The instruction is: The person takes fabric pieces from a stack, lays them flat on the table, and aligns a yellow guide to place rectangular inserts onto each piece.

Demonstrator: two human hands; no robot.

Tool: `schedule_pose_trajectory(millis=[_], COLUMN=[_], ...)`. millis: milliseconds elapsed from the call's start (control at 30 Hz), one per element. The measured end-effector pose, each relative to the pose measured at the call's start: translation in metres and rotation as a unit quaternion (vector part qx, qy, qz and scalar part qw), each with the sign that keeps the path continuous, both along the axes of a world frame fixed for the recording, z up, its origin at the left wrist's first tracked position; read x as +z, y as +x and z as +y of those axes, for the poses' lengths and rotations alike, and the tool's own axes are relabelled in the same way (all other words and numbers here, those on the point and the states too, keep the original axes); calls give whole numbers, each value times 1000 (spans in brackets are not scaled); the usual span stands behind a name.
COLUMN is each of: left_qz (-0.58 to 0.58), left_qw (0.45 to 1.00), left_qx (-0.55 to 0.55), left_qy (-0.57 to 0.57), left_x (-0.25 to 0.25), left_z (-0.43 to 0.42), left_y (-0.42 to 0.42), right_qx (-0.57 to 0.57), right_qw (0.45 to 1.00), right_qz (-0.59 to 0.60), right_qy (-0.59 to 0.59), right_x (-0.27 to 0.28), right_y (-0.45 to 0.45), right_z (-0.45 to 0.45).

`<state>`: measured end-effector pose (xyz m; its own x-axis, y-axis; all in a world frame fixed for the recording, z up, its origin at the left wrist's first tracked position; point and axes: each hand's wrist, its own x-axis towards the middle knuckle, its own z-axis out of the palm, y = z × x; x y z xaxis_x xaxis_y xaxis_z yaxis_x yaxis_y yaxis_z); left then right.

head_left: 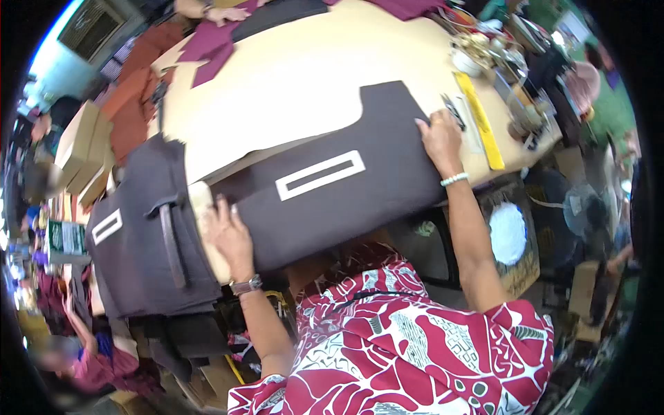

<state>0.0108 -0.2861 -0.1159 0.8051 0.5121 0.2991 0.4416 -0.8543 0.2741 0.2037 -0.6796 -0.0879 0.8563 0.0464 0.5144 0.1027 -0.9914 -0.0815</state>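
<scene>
A dark cut fabric panel [394, 145] with a white rectangular frame-shaped patch [321, 176] lies across the table in front of me. My left hand [229, 238] rests on its left end with the fingers stretched out and spread. At the panel's right edge is my right hand [441, 142], thumb apart from the fingers, which lie along the edge. To the left, a pile of dark fabric pieces [142, 256] carries a similar white patch [107, 226] and a dark strip [173, 245].
A yellow ruler [481, 121] and scissors [453, 111] lie right of my right hand. Cluttered items fill the far right corner. Maroon fabric [209, 52] and another person's hand [228, 15] are at the far side. Cardboard boxes [83, 145] stand at left.
</scene>
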Motion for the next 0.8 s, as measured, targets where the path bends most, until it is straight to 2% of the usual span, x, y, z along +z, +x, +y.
schedule_pose_trajectory(millis=[33,100,133,167,233,300,333,367,467,533,600,700,733,767,800], left_qz=[-89,-126,-133,-149,-230,-305,-321,-321,-264,-242,-185,-86,-43,-1,40], left_qw=[995,985,984,979,946,919,924,934,964,966,970,970,968,963,955], left_qx=[-31,-93,-101,-97,-85,-86,-64,-46,41,29,56,125,168,208,247], left_qy=[-23,-74,-60,-96,-213,-235,-195,-152,-10,92,150,191,180,169,156], left_x=[-11,-6,-4,4,29,64,78,98,136,155,161,163,170,176,182], left_z=[0,-2,-2,-6,-5,7,22,37,109,167,231,314,327,339,350], left_y=[2,0,-1,-3,-11,-28,-38,-50,-81,-93,-100,-108,-109,-108,-107], right_qx=[11,42,44,42,120,193,241,290,424,426,442,466,466,472,496], right_qw=[1000,992,985,976,942,878,828,789,758,749,710,689,692,670,684], right_qz=[8,54,66,78,109,132,178,172,117,169,219,253,277,287,259], right_qy=[27,110,155,200,293,417,475,513,482,478,502,494,477,496,468], right_x=[-7,-10,-4,8,20,36,44,47,61,74,74,55,51,46,39], right_y=[0,4,2,2,10,9,12,17,20,9,-5,-8,-12,-20,-23], right_z=[6,10,16,20,21,43,57,78,159,219,278,352,375,392,406])
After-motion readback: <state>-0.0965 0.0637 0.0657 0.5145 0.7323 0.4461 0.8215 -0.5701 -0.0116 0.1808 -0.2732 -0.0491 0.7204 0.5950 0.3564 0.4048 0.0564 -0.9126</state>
